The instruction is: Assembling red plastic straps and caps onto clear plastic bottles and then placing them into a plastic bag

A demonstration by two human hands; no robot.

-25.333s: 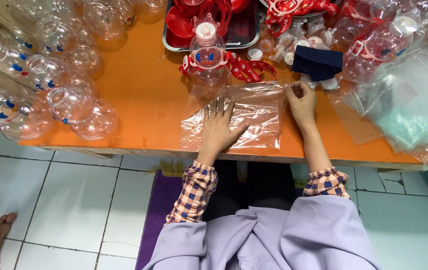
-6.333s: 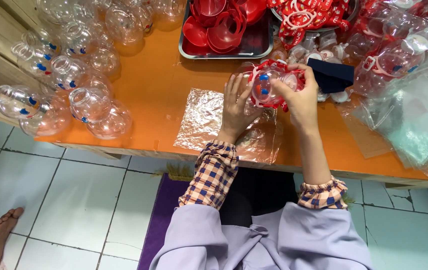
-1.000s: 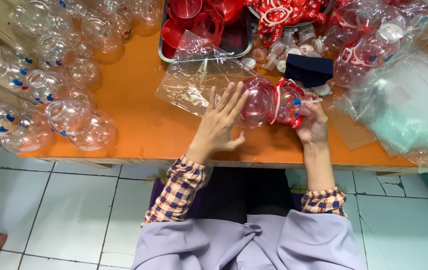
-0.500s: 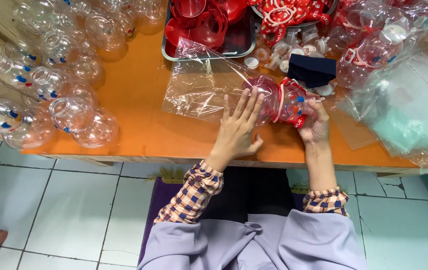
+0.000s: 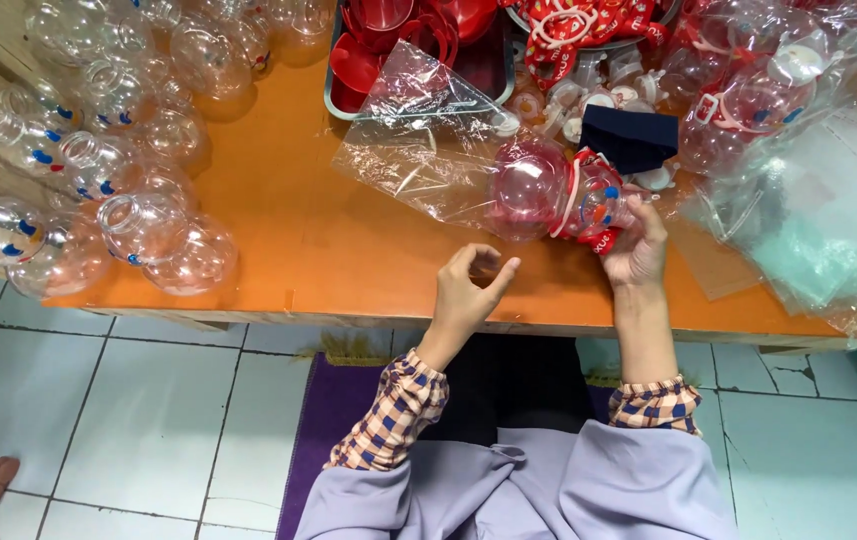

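Your right hand [image 5: 636, 250] was closed around the red-capped end of a clear round bottle [image 5: 560, 192], holding it just above the orange bench [image 5: 308, 240]. The bottle lay on its side, its long axis running left to right across you, the rounded base pointing left into the mouth of a clear plastic bag [image 5: 418, 150] that trailed away up and to the left (crumpled, partly lifted off the bench). Your left hand [image 5: 468, 292] held nothing: it hovered below and left of the bottle, fingers loosely curled, thumb and forefinger nearly meeting. So your right hand had the bottle, and the left was the nearer one to the bag's loose end. Bare clear bottles [image 5: 108, 180] were heaped at far left, well apart.
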